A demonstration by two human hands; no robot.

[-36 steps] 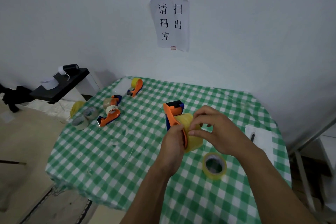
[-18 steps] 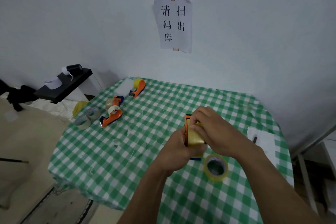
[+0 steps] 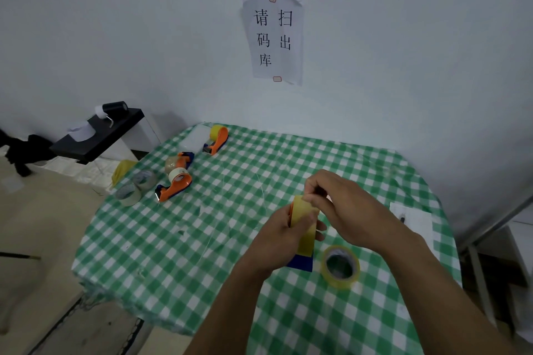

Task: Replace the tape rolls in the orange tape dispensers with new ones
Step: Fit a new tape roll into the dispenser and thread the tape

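Note:
My left hand (image 3: 281,235) grips an orange and blue tape dispenser (image 3: 300,263) that carries a yellow tape roll (image 3: 303,225), held edge-on above the table. My right hand (image 3: 343,204) pinches the top of that yellow roll with its fingertips. A second yellow tape roll (image 3: 340,266) lies flat on the green checked cloth just right of the dispenser. Three more orange dispensers stand at the far left: one with a yellow roll (image 3: 217,140), one with a clear roll (image 3: 179,161), one with a white roll (image 3: 174,186).
Two greyish used tape rolls (image 3: 135,186) lie at the table's left edge. A white paper with a pen (image 3: 411,217) lies at the right edge. A black shelf (image 3: 98,135) stands left of the table, and a metal frame (image 3: 490,228) to the right.
The dispenser has been turned from side-on to edge-on and lowered a little. My right hand's fingers have shifted to the top edge of the yellow roll.

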